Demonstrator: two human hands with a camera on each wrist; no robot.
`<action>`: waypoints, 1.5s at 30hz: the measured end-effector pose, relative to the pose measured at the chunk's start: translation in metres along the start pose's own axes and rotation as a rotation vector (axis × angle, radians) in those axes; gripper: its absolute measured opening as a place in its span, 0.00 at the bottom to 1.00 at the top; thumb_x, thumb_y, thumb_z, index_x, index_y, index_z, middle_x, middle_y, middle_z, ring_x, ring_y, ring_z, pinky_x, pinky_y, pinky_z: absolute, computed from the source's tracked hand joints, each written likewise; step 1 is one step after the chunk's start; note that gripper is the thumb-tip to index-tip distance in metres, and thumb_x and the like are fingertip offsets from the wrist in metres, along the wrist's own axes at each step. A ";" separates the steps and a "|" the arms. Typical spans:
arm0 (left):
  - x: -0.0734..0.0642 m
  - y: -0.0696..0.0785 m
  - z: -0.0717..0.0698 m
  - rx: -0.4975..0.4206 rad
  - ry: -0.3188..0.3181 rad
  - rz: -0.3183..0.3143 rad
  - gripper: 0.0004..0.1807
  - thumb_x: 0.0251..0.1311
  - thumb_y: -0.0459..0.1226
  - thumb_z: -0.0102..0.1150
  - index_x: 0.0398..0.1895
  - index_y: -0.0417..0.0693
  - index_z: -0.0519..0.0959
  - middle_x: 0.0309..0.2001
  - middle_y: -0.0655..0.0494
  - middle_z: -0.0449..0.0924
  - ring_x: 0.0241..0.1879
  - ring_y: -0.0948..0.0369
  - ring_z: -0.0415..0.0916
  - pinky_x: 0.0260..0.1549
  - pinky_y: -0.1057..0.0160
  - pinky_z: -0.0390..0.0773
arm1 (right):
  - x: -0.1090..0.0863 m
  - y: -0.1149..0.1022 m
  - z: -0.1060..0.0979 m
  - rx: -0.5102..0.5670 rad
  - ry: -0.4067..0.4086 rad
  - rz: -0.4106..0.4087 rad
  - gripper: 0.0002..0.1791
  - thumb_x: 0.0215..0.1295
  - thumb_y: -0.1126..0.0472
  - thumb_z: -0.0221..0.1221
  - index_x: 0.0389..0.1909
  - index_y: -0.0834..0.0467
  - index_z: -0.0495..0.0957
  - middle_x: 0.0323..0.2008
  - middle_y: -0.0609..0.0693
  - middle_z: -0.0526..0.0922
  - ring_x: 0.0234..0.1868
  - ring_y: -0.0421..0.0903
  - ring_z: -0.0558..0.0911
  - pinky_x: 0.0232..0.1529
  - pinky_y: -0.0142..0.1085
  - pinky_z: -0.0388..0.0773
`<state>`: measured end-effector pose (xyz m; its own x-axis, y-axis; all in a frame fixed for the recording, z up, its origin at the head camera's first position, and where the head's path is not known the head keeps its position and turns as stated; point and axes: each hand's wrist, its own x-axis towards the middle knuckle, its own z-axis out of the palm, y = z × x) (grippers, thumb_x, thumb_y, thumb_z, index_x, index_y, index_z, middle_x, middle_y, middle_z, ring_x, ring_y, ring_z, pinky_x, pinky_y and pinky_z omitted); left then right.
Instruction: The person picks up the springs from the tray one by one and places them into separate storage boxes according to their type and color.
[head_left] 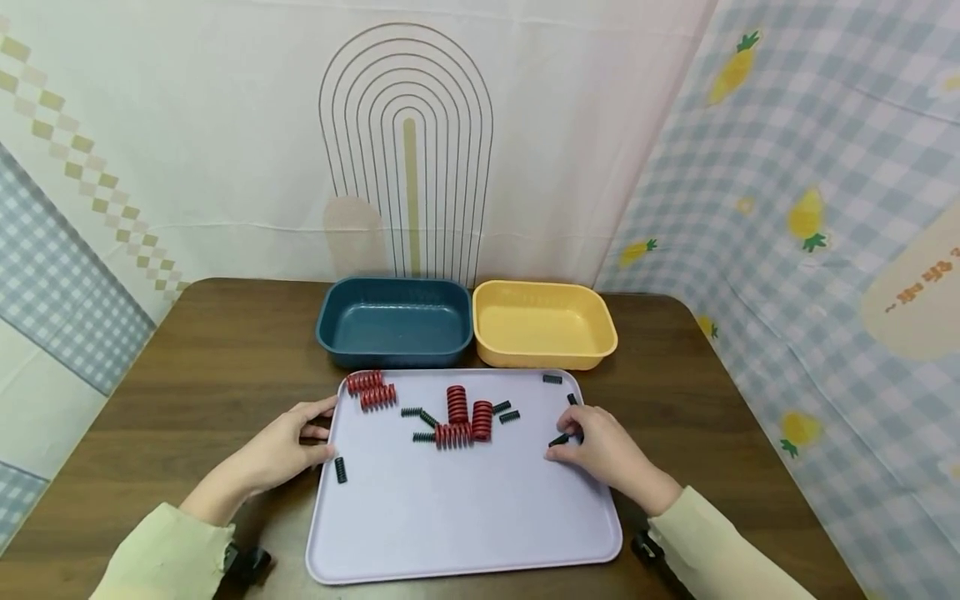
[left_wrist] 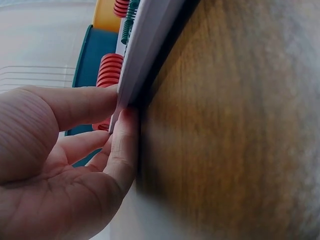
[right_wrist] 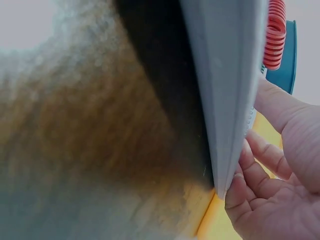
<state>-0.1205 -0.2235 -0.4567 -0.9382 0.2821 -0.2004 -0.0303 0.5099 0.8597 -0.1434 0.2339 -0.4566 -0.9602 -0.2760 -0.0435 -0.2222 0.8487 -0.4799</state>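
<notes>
A pale lilac tray [head_left: 465, 525] carries several red coil springs [head_left: 457, 404] and several small dark green springs [head_left: 510, 416]. At its left rim, my left hand [head_left: 281, 446] holds the edge, thumb above and a fingertip against the underside in the left wrist view. A small dark spring [head_left: 341, 470] lies just inside that rim. Over the right side of the tray, my right hand [head_left: 607, 446] pinches a small dark green spring [head_left: 558, 439] between thumb and index finger. Its other fingers curl by the rim in the right wrist view, where the pinched spring is mostly hidden.
Behind the tray stand a dark blue bin [head_left: 393, 360] and a yellow bin [head_left: 543, 360], side by side. More small springs [head_left: 552, 379] lie near the tray's back right corner. A brown wooden table [head_left: 225, 350] bears everything, and patterned cloth hangs behind it and along the right.
</notes>
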 end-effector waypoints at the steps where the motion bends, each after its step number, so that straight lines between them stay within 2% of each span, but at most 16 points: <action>1: 0.000 0.001 0.000 0.001 -0.002 0.001 0.42 0.57 0.31 0.67 0.73 0.36 0.57 0.61 0.37 0.62 0.51 0.50 0.73 0.40 0.65 0.78 | 0.001 0.000 0.000 0.000 0.001 0.002 0.19 0.46 0.48 0.75 0.33 0.52 0.80 0.30 0.42 0.77 0.33 0.40 0.74 0.39 0.39 0.73; 14: 0.000 0.002 0.000 -0.011 -0.016 0.000 0.42 0.58 0.31 0.66 0.73 0.37 0.56 0.61 0.38 0.63 0.51 0.50 0.73 0.41 0.65 0.77 | 0.002 -0.003 -0.002 0.023 -0.018 0.023 0.14 0.50 0.52 0.73 0.34 0.53 0.82 0.29 0.42 0.78 0.33 0.40 0.75 0.37 0.38 0.74; 20: 0.000 0.001 0.000 -0.021 -0.012 -0.004 0.42 0.58 0.31 0.66 0.73 0.38 0.56 0.61 0.38 0.62 0.52 0.50 0.72 0.41 0.66 0.77 | 0.005 -0.001 -0.013 0.075 -0.020 -0.001 0.16 0.53 0.55 0.71 0.41 0.56 0.82 0.33 0.44 0.78 0.35 0.41 0.75 0.38 0.38 0.75; 23: 0.000 0.001 -0.001 -0.028 -0.015 -0.005 0.42 0.58 0.32 0.66 0.74 0.38 0.56 0.61 0.38 0.62 0.52 0.50 0.72 0.41 0.66 0.77 | 0.008 -0.001 -0.022 0.125 0.018 -0.040 0.19 0.56 0.57 0.70 0.47 0.60 0.81 0.37 0.47 0.79 0.37 0.44 0.77 0.38 0.39 0.76; 28: -0.001 0.003 -0.001 -0.041 -0.027 -0.016 0.42 0.58 0.32 0.66 0.74 0.39 0.55 0.61 0.38 0.62 0.52 0.49 0.72 0.41 0.65 0.77 | 0.018 -0.002 -0.038 0.173 0.150 -0.106 0.21 0.59 0.58 0.68 0.51 0.61 0.80 0.40 0.50 0.81 0.40 0.48 0.79 0.42 0.44 0.78; 34: 0.000 0.002 -0.001 -0.038 -0.022 -0.028 0.42 0.58 0.31 0.66 0.74 0.39 0.56 0.61 0.39 0.62 0.52 0.50 0.72 0.41 0.66 0.77 | 0.037 -0.003 -0.050 0.201 0.288 -0.155 0.23 0.59 0.56 0.68 0.53 0.63 0.79 0.40 0.50 0.82 0.41 0.45 0.79 0.43 0.43 0.78; 40: 0.000 0.000 -0.002 -0.040 -0.026 -0.029 0.42 0.58 0.31 0.66 0.74 0.39 0.56 0.60 0.38 0.62 0.52 0.50 0.71 0.40 0.65 0.77 | 0.057 -0.001 -0.052 0.242 0.376 -0.097 0.24 0.60 0.55 0.67 0.54 0.65 0.78 0.43 0.55 0.81 0.44 0.50 0.79 0.46 0.46 0.77; 45: 0.000 0.001 -0.001 -0.047 -0.024 -0.026 0.42 0.58 0.31 0.66 0.74 0.39 0.56 0.60 0.38 0.62 0.52 0.50 0.72 0.40 0.65 0.77 | 0.072 0.002 -0.050 0.257 0.379 -0.038 0.26 0.63 0.53 0.65 0.57 0.64 0.76 0.49 0.58 0.79 0.49 0.54 0.77 0.51 0.50 0.74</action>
<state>-0.1206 -0.2234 -0.4553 -0.9282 0.2890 -0.2342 -0.0718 0.4785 0.8751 -0.2218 0.2383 -0.4164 -0.9569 -0.0794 0.2793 -0.2553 0.6883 -0.6790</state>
